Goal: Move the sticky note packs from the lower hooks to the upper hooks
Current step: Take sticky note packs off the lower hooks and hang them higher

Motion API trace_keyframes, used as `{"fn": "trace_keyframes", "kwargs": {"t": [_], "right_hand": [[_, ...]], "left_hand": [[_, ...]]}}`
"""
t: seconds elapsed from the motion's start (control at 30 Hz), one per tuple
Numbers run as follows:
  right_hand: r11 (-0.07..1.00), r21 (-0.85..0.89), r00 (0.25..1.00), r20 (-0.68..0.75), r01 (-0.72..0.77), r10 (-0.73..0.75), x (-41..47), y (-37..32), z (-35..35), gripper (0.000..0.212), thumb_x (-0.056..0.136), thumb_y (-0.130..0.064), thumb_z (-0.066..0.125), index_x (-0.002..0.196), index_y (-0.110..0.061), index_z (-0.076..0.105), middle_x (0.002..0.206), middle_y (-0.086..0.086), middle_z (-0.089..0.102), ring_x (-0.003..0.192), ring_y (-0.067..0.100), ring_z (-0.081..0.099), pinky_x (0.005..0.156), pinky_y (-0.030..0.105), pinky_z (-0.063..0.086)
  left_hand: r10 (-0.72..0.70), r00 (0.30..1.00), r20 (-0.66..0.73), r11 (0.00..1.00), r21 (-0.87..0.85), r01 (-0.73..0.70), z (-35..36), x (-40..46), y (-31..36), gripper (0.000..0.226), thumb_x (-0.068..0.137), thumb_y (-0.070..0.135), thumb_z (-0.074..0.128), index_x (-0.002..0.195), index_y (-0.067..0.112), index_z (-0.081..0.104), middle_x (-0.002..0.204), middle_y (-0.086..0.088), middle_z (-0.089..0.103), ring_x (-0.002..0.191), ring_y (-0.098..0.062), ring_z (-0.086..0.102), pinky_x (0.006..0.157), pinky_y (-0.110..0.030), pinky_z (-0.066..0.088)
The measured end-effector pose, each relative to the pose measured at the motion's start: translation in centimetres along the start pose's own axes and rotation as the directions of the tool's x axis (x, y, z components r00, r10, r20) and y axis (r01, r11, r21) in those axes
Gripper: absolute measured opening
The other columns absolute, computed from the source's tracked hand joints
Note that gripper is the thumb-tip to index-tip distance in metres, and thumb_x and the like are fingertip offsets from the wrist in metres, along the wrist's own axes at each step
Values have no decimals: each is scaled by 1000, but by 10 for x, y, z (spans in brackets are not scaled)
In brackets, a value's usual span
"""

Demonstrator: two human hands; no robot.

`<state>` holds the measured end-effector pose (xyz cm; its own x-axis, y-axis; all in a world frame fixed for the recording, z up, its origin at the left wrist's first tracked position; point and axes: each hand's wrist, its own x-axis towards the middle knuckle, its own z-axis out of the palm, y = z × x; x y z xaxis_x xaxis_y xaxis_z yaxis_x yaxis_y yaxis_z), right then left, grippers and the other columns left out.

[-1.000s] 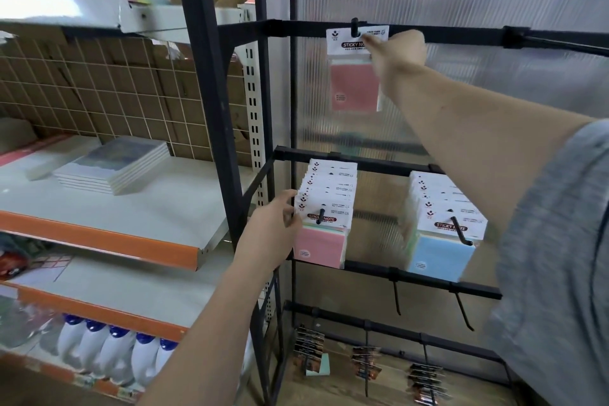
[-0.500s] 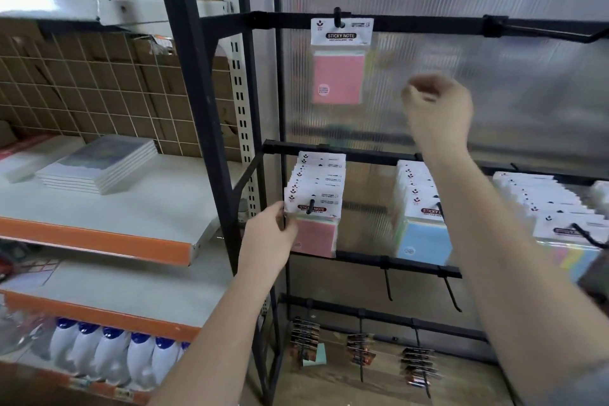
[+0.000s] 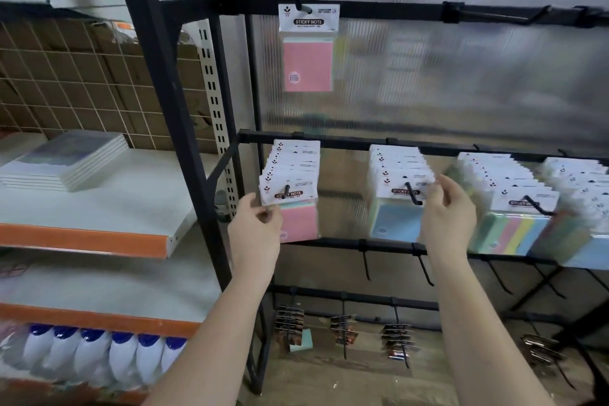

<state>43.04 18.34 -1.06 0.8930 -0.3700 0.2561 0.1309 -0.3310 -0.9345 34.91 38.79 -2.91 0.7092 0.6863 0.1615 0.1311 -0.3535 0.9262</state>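
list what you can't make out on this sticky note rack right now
Head view only:
- How many pink packs hang on the lower left hook: the front pack hides those behind.
- Whether the left hand pinches that front pack: its fingertips are blurred.
- Small print on the hung pink pack: too small.
- The rightmost pack row: cut off by the right edge.
- Whether the right hand touches the blue packs: motion blur.

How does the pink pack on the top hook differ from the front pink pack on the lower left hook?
The top pack hangs alone on the upper hook; the lower pack fronts a full row of packs on its hook. No hand is near the top pack, while the left hand is at the lower pack's left edge. The top pack hangs flat to the camera; the lower one tilts slightly. Both have white STICKY NOTE header cards over pink pads.
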Motion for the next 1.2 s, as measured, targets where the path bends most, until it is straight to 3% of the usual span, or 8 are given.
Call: {"fn": "trace_keyframes", "kwargs": {"t": [0.17, 0.27, 0.53, 0.67, 0.83, 0.97, 1.1, 1.2], "right_hand": [[997, -7, 996, 33, -80, 80, -6, 17, 2, 36, 100, -17, 40, 134, -11, 50, 127, 0, 58, 114, 13, 51, 92, 23, 34], [994, -15, 994, 25, -108, 108, -7, 23, 3, 37, 99, -20, 46, 134, -10, 50, 128, 3, 59, 118, 17, 53, 95, 26, 37], [988, 8, 988, -27, -151, 151, -6, 28, 6, 32, 90, -24, 62, 119, -11, 54, 105, 1, 61, 93, 13, 54, 82, 27, 41], [982, 32, 982, 11, -186, 186, -4, 31, 8, 20, 91, -26, 61, 102, -10, 60, 86, 2, 60, 82, 22, 56, 76, 37, 48], [991, 56, 991, 73, -118, 114, -9, 28, 5, 21, 98, -25, 49, 85, -9, 50, 71, -5, 47, 64, 10, 43, 58, 25, 35], [999, 38, 989, 142, -38, 32, -13, 24, -5, 21, 100, -22, 44, 83, -10, 48, 69, -5, 44, 62, 8, 39, 56, 19, 32], [997, -9, 970, 230, 80, -76, -10, 16, -24, 24, 98, -15, 47, 74, -14, 50, 64, -6, 47, 59, 8, 40, 56, 22, 31], [988, -86, 947, 305, 131, -99, -6, 5, -43, 34, 97, -12, 50, 65, -21, 43, 57, -10, 44, 55, 6, 38, 52, 17, 29]], "left_hand": [[-47, 998, 52, 999, 17, 46, 4, 5, -6, 17, 94, 30, 55, 102, 15, 55, 105, -3, 66, 91, -12, 60, 48, -8, 37], [-61, 992, 108, 997, -48, 67, 6, 9, -8, 22, 95, 33, 50, 85, 13, 53, 96, -5, 66, 83, -13, 61, 53, -16, 37], [79, 996, -44, 996, 50, -77, 4, -18, -3, 30, 99, 35, 33, 85, 10, 45, 95, 1, 61, 73, -5, 56, 52, -17, 40], [293, 943, -160, 953, 132, -274, -4, -27, 3, 37, 98, 44, 27, 77, 15, 37, 80, 7, 56, 62, -1, 51, 47, -22, 40], [381, 903, -199, 923, 130, -361, -9, -23, 23, 30, 94, 44, 27, 83, 18, 37, 88, 5, 58, 68, -6, 52, 53, -36, 52], [412, 887, -208, 911, 100, -400, -11, -16, 40, 35, 97, 46, 27, 83, 16, 38, 93, 1, 62, 74, -8, 56, 51, -20, 44], [449, 864, -228, 894, 96, -438, -8, -8, 54, 31, 98, 41, 31, 79, 17, 37, 79, 5, 57, 69, -16, 58, 53, -30, 45], [473, 853, -221, 881, 113, -459, -4, -4, 65, 30, 100, 36, 33, 76, 18, 34, 67, 15, 45, 60, -6, 50, 48, -21, 33]]}}
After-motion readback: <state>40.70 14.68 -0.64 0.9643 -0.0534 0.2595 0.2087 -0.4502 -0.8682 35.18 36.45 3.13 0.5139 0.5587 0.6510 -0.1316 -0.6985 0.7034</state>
